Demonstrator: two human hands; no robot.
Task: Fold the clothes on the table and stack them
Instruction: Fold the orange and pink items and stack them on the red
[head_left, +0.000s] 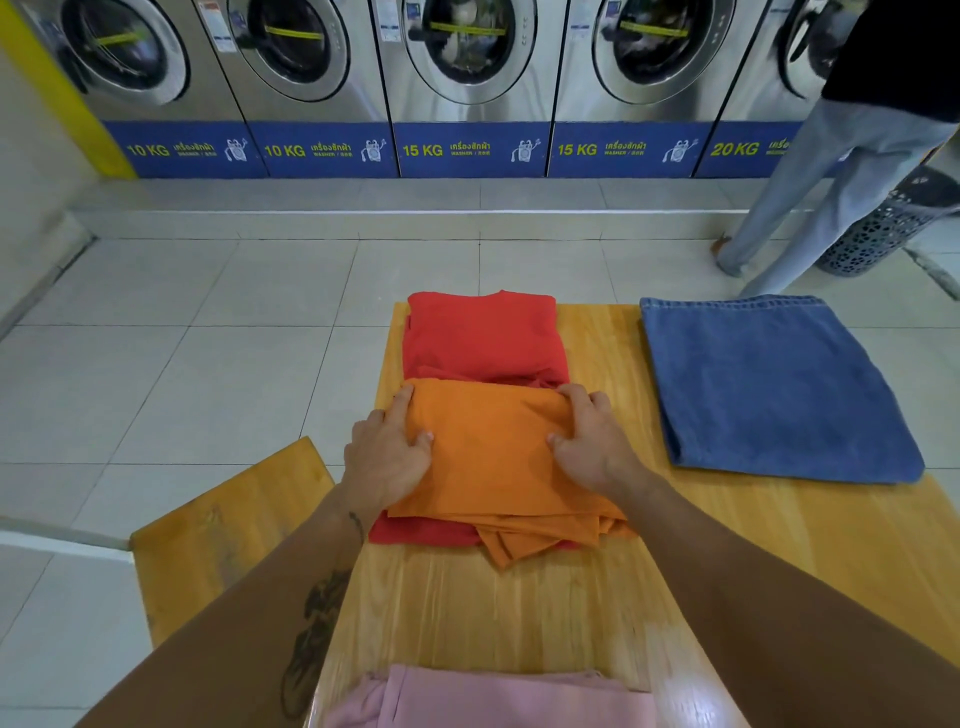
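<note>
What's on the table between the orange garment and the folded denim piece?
Nothing: in the head view, only bare wooden table separates the orange garment from the folded denim. The right hand rests on the orange garment's edge.

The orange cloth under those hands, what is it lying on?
The orange cloth lies on a folded red garment, which shows beyond it and at its near left corner. Both hands rest on top. The red middle is covered.

Washing machines (470, 88), tiled floor (208, 332), wooden bench (218, 535)
</note>
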